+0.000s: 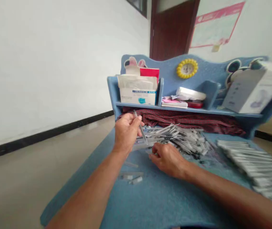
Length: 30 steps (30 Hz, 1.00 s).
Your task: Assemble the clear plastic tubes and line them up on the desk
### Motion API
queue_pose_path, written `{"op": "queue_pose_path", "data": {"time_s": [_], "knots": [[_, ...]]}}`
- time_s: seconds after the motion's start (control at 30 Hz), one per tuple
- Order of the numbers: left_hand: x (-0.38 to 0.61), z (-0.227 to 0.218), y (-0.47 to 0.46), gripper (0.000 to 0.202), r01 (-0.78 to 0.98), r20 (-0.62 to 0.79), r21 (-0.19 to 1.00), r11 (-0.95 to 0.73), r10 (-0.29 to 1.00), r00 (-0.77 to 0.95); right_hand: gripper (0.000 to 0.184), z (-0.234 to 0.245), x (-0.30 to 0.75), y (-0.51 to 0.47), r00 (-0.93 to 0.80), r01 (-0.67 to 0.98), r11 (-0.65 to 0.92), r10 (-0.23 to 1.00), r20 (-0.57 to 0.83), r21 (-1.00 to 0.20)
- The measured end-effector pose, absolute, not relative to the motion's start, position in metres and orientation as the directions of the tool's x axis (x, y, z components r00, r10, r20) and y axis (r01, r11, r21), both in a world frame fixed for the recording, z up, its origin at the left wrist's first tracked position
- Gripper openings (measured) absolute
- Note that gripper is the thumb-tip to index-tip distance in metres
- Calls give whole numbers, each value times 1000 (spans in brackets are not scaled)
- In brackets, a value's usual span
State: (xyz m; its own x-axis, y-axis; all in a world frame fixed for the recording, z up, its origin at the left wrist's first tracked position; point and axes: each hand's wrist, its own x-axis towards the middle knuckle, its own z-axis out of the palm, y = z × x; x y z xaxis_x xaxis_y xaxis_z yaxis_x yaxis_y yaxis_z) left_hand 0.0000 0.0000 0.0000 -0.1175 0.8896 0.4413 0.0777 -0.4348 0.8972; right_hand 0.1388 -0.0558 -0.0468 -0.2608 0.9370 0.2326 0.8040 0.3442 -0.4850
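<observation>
My left hand [127, 128] is closed on a slim pen [140, 128] with a clear, greyish barrel, held at a slant with its lower end toward my right hand. My right hand [167, 158] is low over the desk, thumb and fingers pinched together; a pale sliver shows near the fingertips, too blurred to name. Behind both hands spreads a heap of clear and black pen parts [186, 138]. Nearer me, a few short clear plastic pieces [131, 177] lie on the blue desk [150, 203].
Stacked rows of pens [257, 168] lie at the right. Along the back, a blue shelf [136, 104] holds a mask box [137, 93], a white carton [253, 89] and papers [174, 102]. A folded checked cloth [183, 119] is tucked beneath it.
</observation>
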Motion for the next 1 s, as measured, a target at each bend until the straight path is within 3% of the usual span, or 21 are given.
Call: {"op": "queue_pose_path", "data": {"time_s": [0.2,0.5,0.67,0.77,1.0], "knots": [[8,0,-4,21,-23,344,938,-346,937,-56,11,-61,157,-60,-190,643,311,950,247,-700],[20,-4,-12,20,-77,304,950,-302,953,12,12,-68,160,-59,-117,421,310,951,287,-853],[21,-7,-10,19,-155,245,959,-237,969,35,19,-68,160,-57,-106,129,234,969,221,-964],[20,-8,-8,18,-191,239,956,-222,969,70,24,-64,160,-56,-118,-32,163,979,166,-986],[23,-11,-10,17,-243,255,945,-221,960,119,30,-61,162,-56,-128,-158,96,985,116,-983]]}}
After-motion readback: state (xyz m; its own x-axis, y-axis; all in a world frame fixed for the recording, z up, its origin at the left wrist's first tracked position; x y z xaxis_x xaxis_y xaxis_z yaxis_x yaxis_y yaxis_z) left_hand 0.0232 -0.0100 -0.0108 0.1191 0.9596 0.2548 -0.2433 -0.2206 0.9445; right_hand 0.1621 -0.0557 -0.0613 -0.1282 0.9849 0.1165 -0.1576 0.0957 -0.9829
